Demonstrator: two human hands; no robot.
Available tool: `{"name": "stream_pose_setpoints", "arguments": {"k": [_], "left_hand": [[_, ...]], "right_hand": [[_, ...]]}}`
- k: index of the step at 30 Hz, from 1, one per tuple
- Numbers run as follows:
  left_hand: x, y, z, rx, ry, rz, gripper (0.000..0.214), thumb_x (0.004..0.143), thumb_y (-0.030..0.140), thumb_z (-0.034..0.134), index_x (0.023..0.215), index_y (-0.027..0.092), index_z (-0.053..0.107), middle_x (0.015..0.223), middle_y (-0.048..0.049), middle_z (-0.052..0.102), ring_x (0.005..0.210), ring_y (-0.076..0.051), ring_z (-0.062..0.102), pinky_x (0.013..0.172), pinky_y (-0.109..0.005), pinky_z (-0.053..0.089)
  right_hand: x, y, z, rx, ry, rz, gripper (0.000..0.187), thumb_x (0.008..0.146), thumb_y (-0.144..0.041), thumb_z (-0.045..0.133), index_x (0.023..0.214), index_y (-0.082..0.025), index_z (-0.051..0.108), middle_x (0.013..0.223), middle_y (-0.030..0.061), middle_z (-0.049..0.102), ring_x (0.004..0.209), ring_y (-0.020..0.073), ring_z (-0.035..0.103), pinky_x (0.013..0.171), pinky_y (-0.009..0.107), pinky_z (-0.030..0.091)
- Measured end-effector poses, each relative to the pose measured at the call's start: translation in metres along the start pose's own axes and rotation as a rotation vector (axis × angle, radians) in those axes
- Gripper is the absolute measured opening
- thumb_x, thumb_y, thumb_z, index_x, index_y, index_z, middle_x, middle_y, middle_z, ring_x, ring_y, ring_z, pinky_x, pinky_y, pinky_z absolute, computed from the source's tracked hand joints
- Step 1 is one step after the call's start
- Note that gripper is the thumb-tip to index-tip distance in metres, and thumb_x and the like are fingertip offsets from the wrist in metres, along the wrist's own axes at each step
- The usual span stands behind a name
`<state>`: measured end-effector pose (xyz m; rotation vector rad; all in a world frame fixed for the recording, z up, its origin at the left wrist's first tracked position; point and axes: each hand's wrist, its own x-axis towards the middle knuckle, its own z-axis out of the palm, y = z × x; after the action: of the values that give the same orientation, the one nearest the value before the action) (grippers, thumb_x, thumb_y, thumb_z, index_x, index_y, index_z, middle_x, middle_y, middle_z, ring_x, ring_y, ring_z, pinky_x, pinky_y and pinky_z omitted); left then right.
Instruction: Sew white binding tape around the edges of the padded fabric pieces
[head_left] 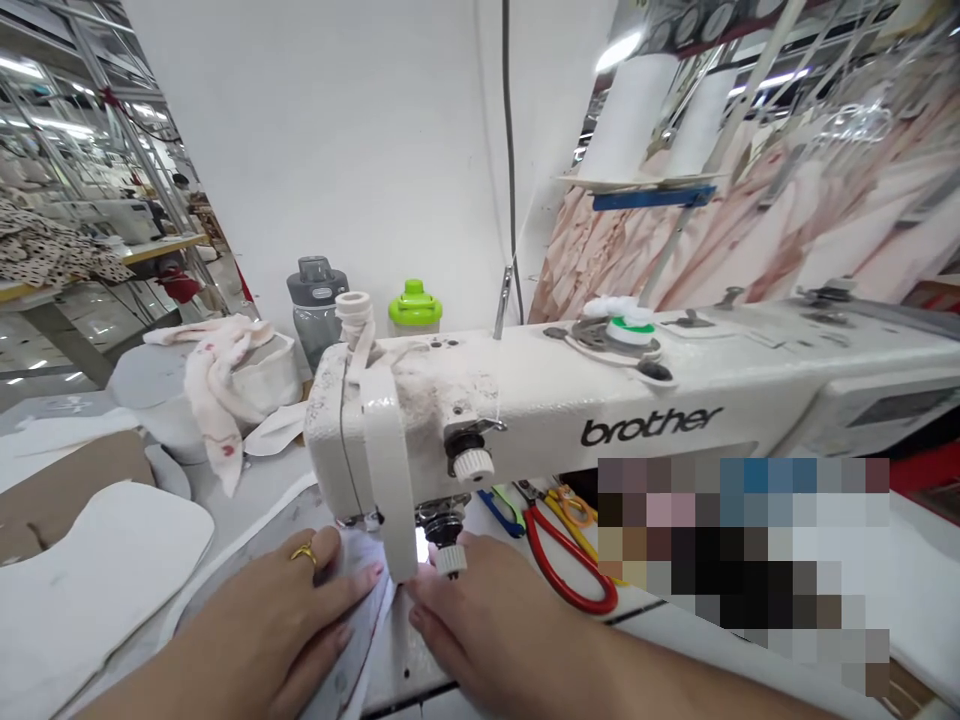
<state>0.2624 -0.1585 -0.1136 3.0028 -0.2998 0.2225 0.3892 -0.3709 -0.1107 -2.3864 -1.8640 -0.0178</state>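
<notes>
My left hand (292, 610), with a gold ring on one finger, lies flat with fingers apart on a pale grey piece of fabric (360, 640) at the left of the needle area. My right hand (487, 595) is on the other side, its fingers bent and pressed together close to the fabric's edge. The head of the white sewing machine (525, 385) partly hides its fingertips, so what they hold cannot be made out. The needle and presser foot are hidden too.
Red-handled scissors (570, 575) and other tools lie under the machine arm. White cut pieces (112, 570) are spread at the left. A grey bottle (316, 315) and green-lidded bottle (415, 305) stand behind. Thread cones (630, 120) stand above right. Part of the right is pixelated.
</notes>
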Motion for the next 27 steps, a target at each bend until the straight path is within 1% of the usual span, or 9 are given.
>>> {"name": "stream_pose_setpoints", "arguments": {"k": [2,6,9,12,15,18,21,24,27], "left_hand": [[-0.001,0.002,0.008,0.074,0.003,0.033,0.035,0.091,0.030,0.048,0.122,0.031,0.065,0.105,-0.0058,0.072,0.078,-0.022,0.071,0.063,-0.033,0.059],[-0.001,0.010,0.020,0.163,0.124,0.070,0.036,0.092,0.031,0.046,0.119,0.022,0.068,0.106,-0.0120,0.072,0.088,-0.028,0.071,0.067,-0.037,0.061],[0.002,0.014,0.023,0.197,0.174,0.066,0.037,0.092,0.028,0.044,0.119,0.019,0.068,0.104,-0.0141,0.072,0.087,-0.028,0.071,0.068,-0.039,0.062],[0.005,0.016,0.024,0.204,0.179,0.028,0.038,0.095,0.027,0.041,0.122,0.018,0.067,0.103,-0.0155,0.071,0.085,-0.028,0.071,0.067,-0.040,0.062],[0.006,0.016,0.027,0.206,0.211,0.020,0.037,0.095,0.028,0.040,0.117,0.017,0.069,0.102,-0.0155,0.071,0.088,-0.029,0.071,0.069,-0.040,0.062],[0.005,0.015,0.030,0.218,0.244,0.004,0.037,0.095,0.033,0.043,0.114,0.016,0.069,0.105,-0.0164,0.069,0.091,-0.031,0.070,0.070,-0.042,0.062],[0.001,0.012,0.030,0.205,0.212,0.001,0.039,0.093,0.040,0.048,0.120,0.017,0.065,0.110,-0.0159,0.068,0.097,-0.031,0.068,0.073,-0.043,0.062],[-0.005,0.005,0.024,0.133,0.116,0.034,0.048,0.088,0.046,0.059,0.130,0.023,0.058,0.114,-0.0110,0.067,0.100,-0.027,0.067,0.079,-0.037,0.060],[-0.011,-0.003,0.018,0.091,0.096,0.081,0.057,0.084,0.047,0.065,0.137,0.028,0.052,0.126,-0.0088,0.064,0.109,-0.028,0.063,0.090,-0.036,0.057]], "right_hand": [[0.000,0.001,0.001,0.017,0.014,0.034,0.028,0.098,-0.031,0.043,0.094,-0.017,0.068,0.079,0.0089,0.065,0.071,0.0223,0.059,0.059,0.031,0.036],[-0.001,0.003,0.000,0.048,-0.001,0.021,0.028,0.097,-0.033,0.044,0.097,-0.021,0.068,0.077,0.0069,0.064,0.068,0.0214,0.057,0.056,0.031,0.031],[-0.002,0.004,-0.002,0.060,0.003,0.001,0.026,0.098,-0.034,0.043,0.102,-0.024,0.068,0.076,0.0050,0.063,0.066,0.0199,0.055,0.055,0.030,0.029],[-0.003,0.002,-0.005,0.051,-0.013,0.024,0.026,0.097,-0.031,0.045,0.100,-0.021,0.068,0.076,0.0061,0.063,0.067,0.0200,0.055,0.056,0.030,0.031],[-0.002,0.003,-0.005,0.053,-0.033,0.023,0.026,0.097,-0.030,0.044,0.095,-0.019,0.068,0.075,0.0066,0.063,0.069,0.0207,0.056,0.057,0.031,0.031],[-0.002,0.005,-0.004,0.096,-0.011,-0.040,0.026,0.099,-0.031,0.042,0.101,-0.022,0.066,0.080,0.0045,0.064,0.071,0.0196,0.056,0.056,0.032,0.030],[-0.004,0.007,-0.002,0.141,-0.012,-0.098,0.025,0.099,-0.030,0.041,0.107,-0.022,0.064,0.085,0.0026,0.064,0.076,0.0191,0.056,0.060,0.032,0.032],[-0.005,0.006,-0.001,0.147,-0.023,-0.071,0.027,0.100,-0.029,0.040,0.110,-0.021,0.064,0.087,0.0028,0.065,0.077,0.0193,0.057,0.062,0.033,0.034],[-0.004,0.004,-0.002,0.128,-0.039,-0.043,0.026,0.100,-0.031,0.042,0.109,-0.022,0.064,0.086,0.0031,0.066,0.077,0.0201,0.058,0.061,0.033,0.033]]}}
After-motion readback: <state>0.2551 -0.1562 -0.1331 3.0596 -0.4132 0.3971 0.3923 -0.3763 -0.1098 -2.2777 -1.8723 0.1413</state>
